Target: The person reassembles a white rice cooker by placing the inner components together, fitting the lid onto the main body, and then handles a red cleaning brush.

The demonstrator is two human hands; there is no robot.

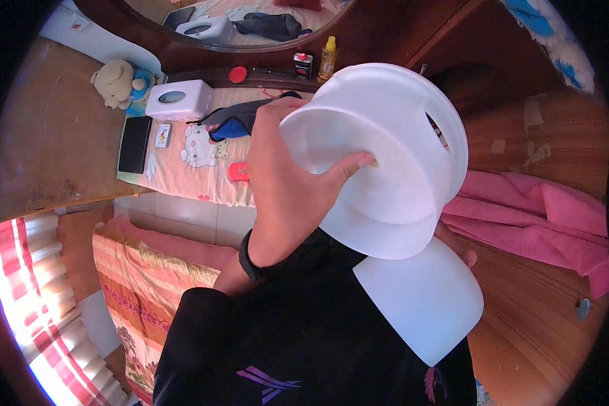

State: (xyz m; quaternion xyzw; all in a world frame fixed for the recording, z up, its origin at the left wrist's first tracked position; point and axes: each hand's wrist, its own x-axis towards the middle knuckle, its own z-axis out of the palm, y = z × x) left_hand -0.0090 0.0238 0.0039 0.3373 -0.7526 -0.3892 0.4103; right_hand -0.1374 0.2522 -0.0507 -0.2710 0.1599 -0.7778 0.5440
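A white, round, hollow plastic-looking piece point(392, 196) is held up in front of my chest, tilted, its open side toward the lower left. It has a wide outer rim and a dark slot in its upper right side. My left hand point(294, 186) is closed on its left wall, thumb pressed inside, other fingers mostly hidden behind. Below it shows a smooth white tapered panel point(423, 301) with rounded corners; I cannot tell whether the two are joined. My right hand point(469, 257) is mostly hidden behind them, with only some fingers showing at the panel's upper right edge.
A dresser with a pink patterned cover point(176, 152) holds a white tissue box point(179, 100), a plush toy point(118, 84), a black flat object point(135, 145), a grey-blue cloth point(233, 122) and a yellow bottle point(328, 59). Pink fabric point(521, 210) hangs at right; a striped curtain point(44, 311) at left.
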